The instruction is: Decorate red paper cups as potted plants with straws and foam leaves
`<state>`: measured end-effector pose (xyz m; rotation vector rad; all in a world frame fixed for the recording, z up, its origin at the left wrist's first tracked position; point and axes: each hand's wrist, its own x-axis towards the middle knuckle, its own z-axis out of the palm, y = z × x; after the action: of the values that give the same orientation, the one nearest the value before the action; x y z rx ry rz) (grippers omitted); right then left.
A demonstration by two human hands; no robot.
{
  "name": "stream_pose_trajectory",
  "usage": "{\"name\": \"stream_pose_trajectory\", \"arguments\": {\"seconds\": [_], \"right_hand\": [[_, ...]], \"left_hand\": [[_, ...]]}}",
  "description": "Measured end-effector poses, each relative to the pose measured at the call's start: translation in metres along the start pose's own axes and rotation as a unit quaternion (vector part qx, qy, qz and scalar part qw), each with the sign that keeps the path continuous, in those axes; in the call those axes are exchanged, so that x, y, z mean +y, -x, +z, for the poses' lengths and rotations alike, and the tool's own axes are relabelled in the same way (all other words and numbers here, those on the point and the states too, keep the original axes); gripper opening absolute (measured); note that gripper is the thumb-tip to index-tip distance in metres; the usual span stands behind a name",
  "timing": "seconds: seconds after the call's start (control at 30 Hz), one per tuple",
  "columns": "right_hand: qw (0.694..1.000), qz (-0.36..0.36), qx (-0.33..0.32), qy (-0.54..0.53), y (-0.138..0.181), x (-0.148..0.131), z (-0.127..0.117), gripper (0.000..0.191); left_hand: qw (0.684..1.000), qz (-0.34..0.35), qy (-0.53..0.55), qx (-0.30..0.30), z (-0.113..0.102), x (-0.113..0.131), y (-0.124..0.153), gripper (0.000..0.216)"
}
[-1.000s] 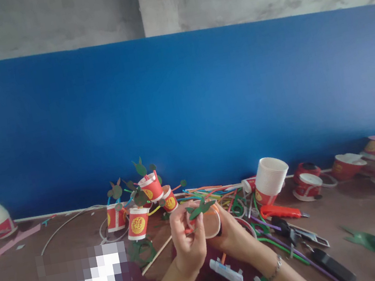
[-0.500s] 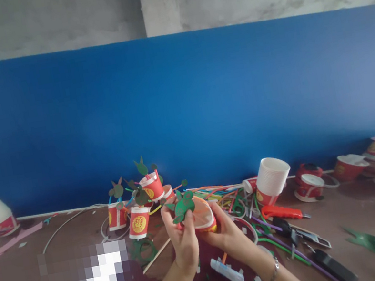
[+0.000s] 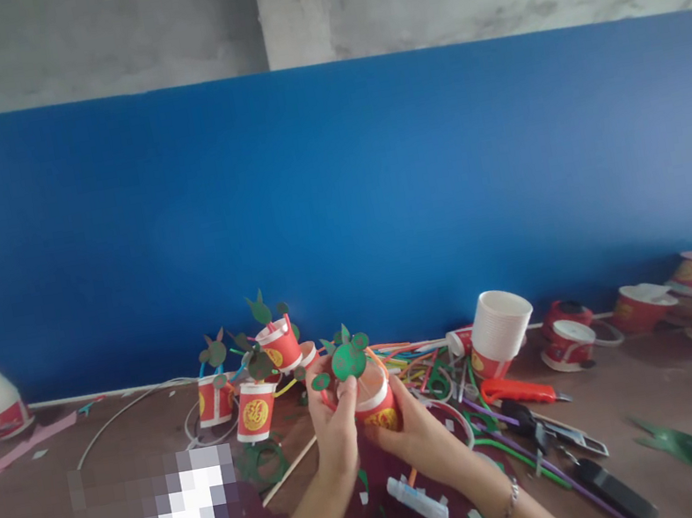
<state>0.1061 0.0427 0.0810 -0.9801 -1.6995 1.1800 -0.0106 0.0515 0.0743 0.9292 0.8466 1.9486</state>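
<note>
Between my two hands is a red paper cup [image 3: 375, 401] with a white rim and a yellow emblem, nearly upright. My left hand [image 3: 336, 430] is closed on its left side, with the thumb near a green paper cutout [image 3: 349, 360] of round and pointed pieces. The cutout stands up above the cup's rim; how it is fixed is hidden. My right hand [image 3: 416, 430] wraps the cup's right side, thumb across its front. Below lies a small tube [image 3: 418, 502] with a white and blue label.
Several decorated cups, one a red cup [image 3: 256, 411], stand left of my hands. Coloured straws [image 3: 414, 363] lie behind. To the right are a stack of white cups [image 3: 501, 325], an orange-red utility knife [image 3: 518, 391], keys [image 3: 537, 431] and green-bladed scissors [image 3: 688, 449]. A blue panel [image 3: 337, 207] rises behind.
My hands have turned the cup more upright, so its yellow emblem now shows at the front. The green cutout has swung up and faces me.
</note>
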Motion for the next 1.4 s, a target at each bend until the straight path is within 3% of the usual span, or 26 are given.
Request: {"name": "stream_pose_trajectory", "arguments": {"seconds": [0.3,0.53,0.73,0.93,1.2,1.4], "right_hand": [[0.999,0.03,0.028,0.016,-0.006,0.016,-0.007,0.071],[0.994,0.065,0.042,-0.082,-0.007,0.015,-0.006,0.055],[0.995,0.054,0.082,-0.022,-0.011,0.02,-0.01,0.056],[0.995,0.054,0.078,-0.024,-0.014,0.027,-0.01,0.057],[0.994,0.051,0.097,-0.007,-0.009,0.013,-0.009,0.051],[0.993,0.045,0.106,-0.01,-0.009,0.012,-0.012,0.049]], "left_hand": [[0.999,-0.011,0.034,-0.009,-0.001,0.004,-0.009,0.051],[0.99,-0.083,0.109,0.034,0.003,0.004,-0.011,0.044],[0.999,-0.016,0.02,0.038,-0.003,-0.001,-0.011,0.026],[0.998,0.025,-0.025,0.048,-0.006,-0.001,-0.011,0.026],[0.999,-0.03,-0.026,0.036,-0.003,-0.002,-0.01,0.037],[0.982,-0.174,0.04,-0.056,-0.001,0.003,-0.012,0.039]]}}
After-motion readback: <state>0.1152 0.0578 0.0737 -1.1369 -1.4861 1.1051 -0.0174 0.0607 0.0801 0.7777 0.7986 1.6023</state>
